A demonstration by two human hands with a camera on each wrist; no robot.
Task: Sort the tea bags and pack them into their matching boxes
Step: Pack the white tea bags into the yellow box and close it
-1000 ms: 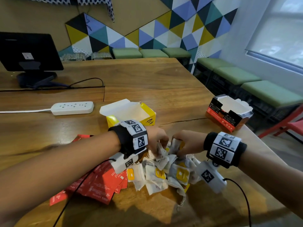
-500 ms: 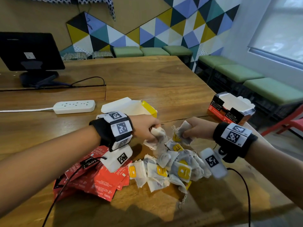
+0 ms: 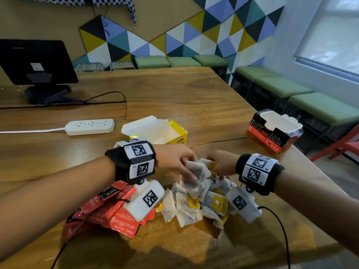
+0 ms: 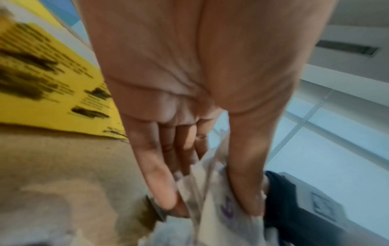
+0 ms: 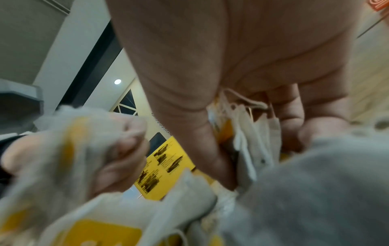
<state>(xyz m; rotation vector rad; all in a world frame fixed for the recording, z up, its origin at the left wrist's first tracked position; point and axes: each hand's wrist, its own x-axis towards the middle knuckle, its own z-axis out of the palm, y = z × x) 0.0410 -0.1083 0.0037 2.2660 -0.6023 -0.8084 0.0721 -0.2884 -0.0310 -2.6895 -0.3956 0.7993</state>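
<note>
A heap of white paper tea bags with yellow tags [image 3: 202, 200] lies on the wooden table [image 3: 174, 98] in front of me. My left hand [image 3: 180, 162] pinches a bunch of these tea bags [image 4: 219, 206] between thumb and fingers above the heap. My right hand [image 3: 219, 164] grips a few more white tea bags [image 5: 250, 133] beside it, the two hands almost touching. Red foil tea sachets [image 3: 108, 212] are piled to the left under my left wrist. The open yellow box [image 3: 161, 131] stands just behind my hands. The open red and black box [image 3: 274, 131] sits at the right table edge.
A white power strip [image 3: 90, 126] with its cable lies at the left. A black monitor [image 3: 35, 63] stands at the far left. Green benches [image 3: 303, 96] line the wall beyond the table's right edge. Cables run from both wrist cameras over the near table edge.
Both hands rose from the heap with white tea bags and have now come close together again, just above the pile. The heap is looser and more spread.
</note>
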